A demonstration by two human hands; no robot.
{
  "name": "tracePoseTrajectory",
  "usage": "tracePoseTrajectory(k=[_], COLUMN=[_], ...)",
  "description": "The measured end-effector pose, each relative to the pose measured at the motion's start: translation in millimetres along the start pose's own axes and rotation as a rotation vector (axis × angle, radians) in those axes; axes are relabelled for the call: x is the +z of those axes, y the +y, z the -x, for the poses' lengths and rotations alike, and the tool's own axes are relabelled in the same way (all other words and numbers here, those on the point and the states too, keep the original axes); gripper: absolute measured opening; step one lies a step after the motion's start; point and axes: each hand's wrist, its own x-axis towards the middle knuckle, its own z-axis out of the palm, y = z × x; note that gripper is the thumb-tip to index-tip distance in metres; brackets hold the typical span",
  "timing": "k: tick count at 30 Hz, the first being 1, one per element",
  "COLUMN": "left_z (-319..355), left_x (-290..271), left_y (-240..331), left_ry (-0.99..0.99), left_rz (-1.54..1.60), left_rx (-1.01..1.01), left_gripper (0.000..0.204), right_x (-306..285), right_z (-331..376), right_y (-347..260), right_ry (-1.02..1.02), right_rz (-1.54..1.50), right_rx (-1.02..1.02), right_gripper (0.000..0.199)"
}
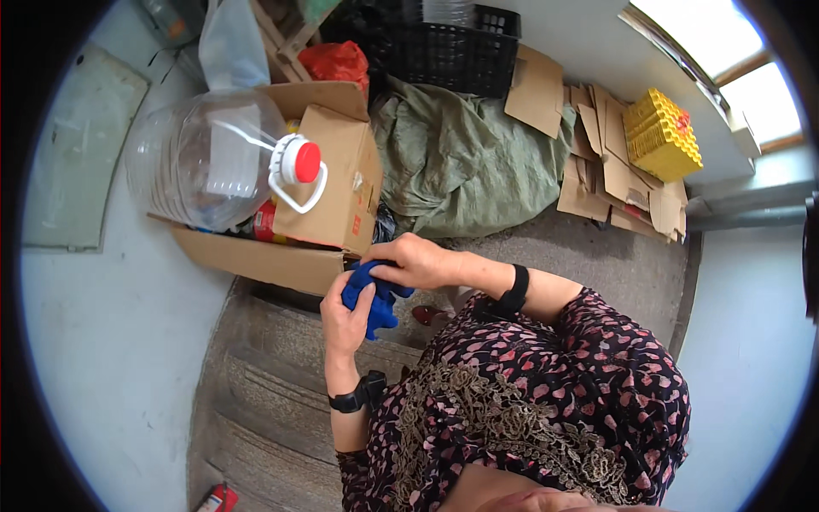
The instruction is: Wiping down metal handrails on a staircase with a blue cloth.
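Observation:
A crumpled blue cloth point(381, 317) is bunched up between my two hands. My left hand point(345, 317) grips its left side, thumb pressed on top. From the right, my right hand point(416, 263) pinches the upper part of the cloth with bent fingers. Just beyond my hands stands an open cardboard box point(264, 263) with a smaller closed carton point(328, 183) in it. A large clear plastic bottle point(192, 162) with a red cap and white handle lies on top at the left.
Stone steps point(281, 375) descend at the lower left, with a red object point(223, 498) on them. Behind the box lie a green woven sack point(469, 162), a black plastic crate point(465, 55), flattened cardboard point(614, 158) and yellow egg trays point(661, 136). A pale wall point(94, 341) borders the left.

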Motion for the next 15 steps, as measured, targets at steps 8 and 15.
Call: tracePoseTrajectory(k=[8,15], left_z=[-58.1,-116.3], left_x=[52.0,112.1], left_y=[32.9,33.7], left_ry=[-0.119,-0.141], left_rz=[-0.019,-0.136], left_rx=[0.056,-0.067], left_gripper=[0.027,0.023], right_x=[-136.1,-270.4], right_z=[28.3,97.6], right_y=[115.9,365.6], right_ry=[0.38,1.342], right_rz=[-0.887,-1.094], right_rx=[0.433,0.732], right_gripper=[0.033,0.023])
